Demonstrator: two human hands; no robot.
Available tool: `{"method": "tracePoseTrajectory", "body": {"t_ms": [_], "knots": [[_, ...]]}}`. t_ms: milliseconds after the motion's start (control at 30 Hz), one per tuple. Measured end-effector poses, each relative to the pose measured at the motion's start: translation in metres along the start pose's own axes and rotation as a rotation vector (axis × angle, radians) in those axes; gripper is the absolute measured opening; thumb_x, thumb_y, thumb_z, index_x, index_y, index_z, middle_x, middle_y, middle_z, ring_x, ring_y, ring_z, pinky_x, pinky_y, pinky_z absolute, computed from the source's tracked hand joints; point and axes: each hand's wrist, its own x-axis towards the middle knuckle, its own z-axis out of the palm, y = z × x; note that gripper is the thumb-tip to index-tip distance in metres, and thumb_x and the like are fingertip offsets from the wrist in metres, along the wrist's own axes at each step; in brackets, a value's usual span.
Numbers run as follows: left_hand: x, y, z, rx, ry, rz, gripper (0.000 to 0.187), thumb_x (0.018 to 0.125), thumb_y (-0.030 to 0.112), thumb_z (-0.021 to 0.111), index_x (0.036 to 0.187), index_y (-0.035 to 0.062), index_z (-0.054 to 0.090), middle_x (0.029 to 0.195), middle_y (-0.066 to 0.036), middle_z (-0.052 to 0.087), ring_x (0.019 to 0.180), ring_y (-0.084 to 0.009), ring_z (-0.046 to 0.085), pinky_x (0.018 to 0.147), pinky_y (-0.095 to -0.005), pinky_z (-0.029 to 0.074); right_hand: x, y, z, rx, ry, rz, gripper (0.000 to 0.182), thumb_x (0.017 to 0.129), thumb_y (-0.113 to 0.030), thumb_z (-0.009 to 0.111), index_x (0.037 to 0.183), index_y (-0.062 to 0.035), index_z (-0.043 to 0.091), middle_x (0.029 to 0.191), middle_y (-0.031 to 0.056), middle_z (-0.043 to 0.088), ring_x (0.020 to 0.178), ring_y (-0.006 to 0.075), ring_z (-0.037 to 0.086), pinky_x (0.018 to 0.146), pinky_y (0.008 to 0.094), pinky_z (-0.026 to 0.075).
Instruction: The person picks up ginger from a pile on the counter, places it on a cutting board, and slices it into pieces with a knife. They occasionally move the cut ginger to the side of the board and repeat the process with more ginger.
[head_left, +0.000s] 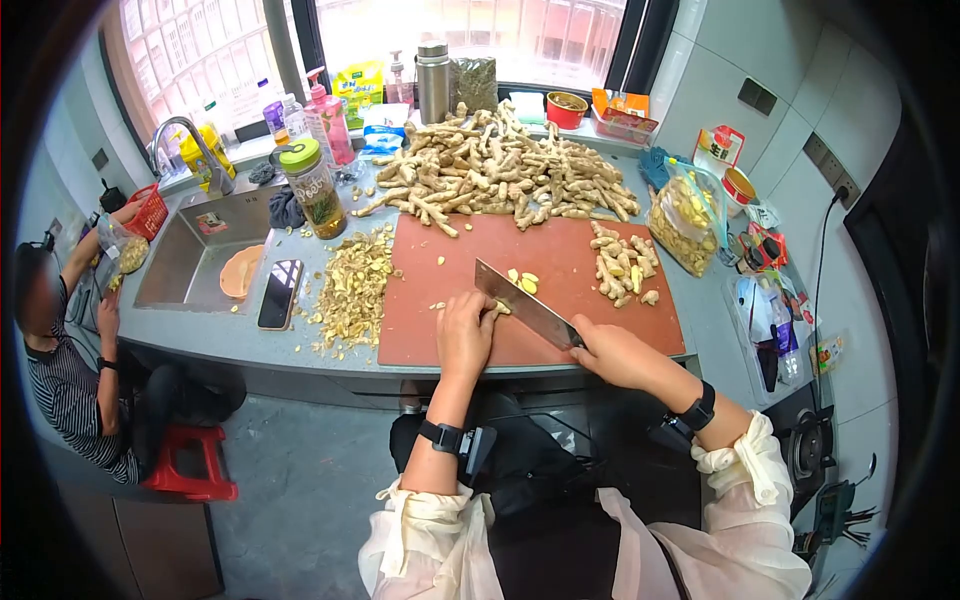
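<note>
My right hand grips the handle of a cleaver, its blade slanting up and left over a reddish-brown cutting board. Beside the blade, my left hand has its fingers closed on a small piece of ginger. A few pale yellow ginger slices lie on the blade's far side. Ginger pieces are gathered at the board's right. Behind the board rises a large heap of whole ginger roots. Ginger scraps are spread along its left edge.
Left of the scraps lie a phone and a sink. A lidded bottle stands behind them. At right are a bag of ginger and a tray. Another person sits far left on a red stool.
</note>
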Motion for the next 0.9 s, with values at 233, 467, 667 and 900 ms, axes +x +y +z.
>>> {"method": "tracePoseTrajectory", "body": {"t_ms": [233,467,667,900], "knots": [[0.000,-0.002,0.000,0.029,-0.034,-0.009,0.012,0.083,0.011,0.076,0.091,0.0080,0.069,0.094,-0.006,0.069,0.094,-0.0306,0.063,0.085,-0.0415,0.047,0.044,-0.019,0.013,-0.056,0.070,-0.045,0.027,0.096,-0.017,0.059,0.111,0.0018,0.047,0.091,0.0277,0.069,0.090,0.0475,0.067,0.078,0.0561,0.053],[-0.002,-0.003,0.000,0.015,0.001,0.014,0.010,0.084,0.010,0.074,0.092,0.0075,0.069,0.095,-0.007,0.068,0.095,-0.0311,0.063,0.085,-0.0425,0.047,0.086,-0.024,0.026,-0.058,0.176,-0.093,0.026,0.095,-0.018,0.058,0.111,0.0017,0.051,0.092,0.0274,0.070,0.090,0.0469,0.068,0.077,0.0569,0.053],[-0.001,-0.002,0.001,0.014,0.015,0.004,0.008,0.085,0.010,0.074,0.090,0.0072,0.069,0.095,-0.007,0.068,0.096,-0.0310,0.063,0.084,-0.0421,0.048,0.038,-0.001,0.013,-0.020,0.103,-0.050,0.031,0.096,-0.021,0.064,0.112,0.0009,0.049,0.095,0.0281,0.068,0.093,0.0473,0.066,0.079,0.0543,0.051],[-0.002,-0.002,0.001,0.024,-0.005,0.005,0.008,0.084,0.011,0.074,0.089,0.0080,0.069,0.094,-0.007,0.068,0.096,-0.0297,0.063,0.084,-0.0416,0.046,0.012,0.001,-0.011,0.046,0.064,0.009,0.030,0.097,-0.021,0.065,0.114,-0.0007,0.050,0.097,0.0266,0.067,0.095,0.0461,0.065,0.081,0.0516,0.050]]}}
